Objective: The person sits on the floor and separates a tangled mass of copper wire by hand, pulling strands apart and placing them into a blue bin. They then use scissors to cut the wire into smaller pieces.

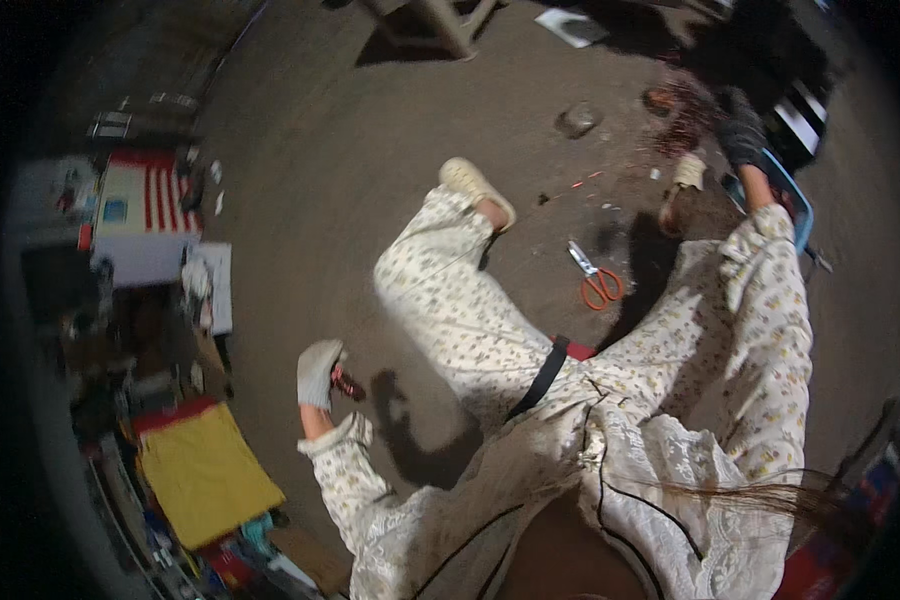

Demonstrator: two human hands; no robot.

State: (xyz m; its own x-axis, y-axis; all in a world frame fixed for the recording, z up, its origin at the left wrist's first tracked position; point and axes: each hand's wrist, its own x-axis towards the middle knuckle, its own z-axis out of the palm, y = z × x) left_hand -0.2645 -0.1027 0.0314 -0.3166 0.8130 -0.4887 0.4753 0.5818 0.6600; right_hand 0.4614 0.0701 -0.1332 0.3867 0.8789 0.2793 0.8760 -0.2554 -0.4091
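My left hand (320,373), in a light knitted glove, is at the left above the floor, closed around a small bundle of reddish wire-like strands (347,382). My right hand (740,129), in a dark grey glove, reaches to the upper right beside a tangled heap of reddish strands (679,120); whether its fingers grip them is unclear. Scissors (595,277) with orange handles lie on the floor between my legs. Short reddish bits (586,180) are scattered above them. A blue-rimmed container (799,199) is partly hidden behind my right forearm.
A stone-like lump (578,118) lies near the heap. A stool or table leg (450,30) stands at the top. Along the left are a striped box (150,195), a yellow cloth or sheet (206,476) and assorted clutter. White sheets (570,27) lie at the top.
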